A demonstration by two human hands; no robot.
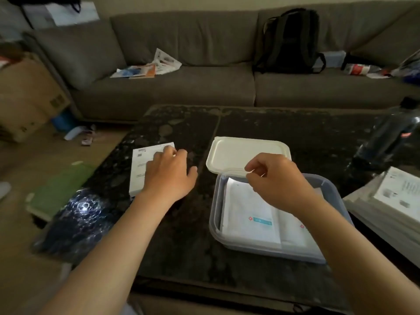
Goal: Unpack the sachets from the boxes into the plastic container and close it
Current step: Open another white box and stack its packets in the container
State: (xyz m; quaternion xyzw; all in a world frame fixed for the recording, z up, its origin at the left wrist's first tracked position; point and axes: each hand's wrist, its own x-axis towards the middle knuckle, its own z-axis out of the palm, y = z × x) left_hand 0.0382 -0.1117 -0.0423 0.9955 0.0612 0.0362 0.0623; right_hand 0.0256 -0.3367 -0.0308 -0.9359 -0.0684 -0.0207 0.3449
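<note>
Head view, looking down across a dark speckled stone coffee table [181, 223]. At centre right, a clear rectangular plastic container [215, 214], open and already layered with flat white sachets with teal labels [250, 214]. Just behind it, a cream-white plastic lid [241, 148] lying on the table, near edge overlapping the container's far rim. Above that rim, the right hand [278, 178], fingers curled, thumb and forefinger tips almost meeting; impossible to tell whether pinching something thin or nothing. To the left, well apart from the container, a flat white cardboard box [142, 169] lying under the left hand [169, 172]: fingers bent loosely over the box's far end, thumb splayed out beside it, resting rather than clamping. At the right edge, a stack of more flat white boxes [391, 198]; behind it, a dark plastic bottle [391, 133]. Beyond the table, a grey sofa [181, 42] with a black backpack [291, 42]. Judged to be mid-unpacking: container part filled, lid off, at least one box apparently waiting. Next, probably: taking firm hold of the white box, bringing it nearer, opening an end flap and sliding the sachets out flat onto those already inside. Calls for both hands, and for keeping the lid off until the last box.
</note>
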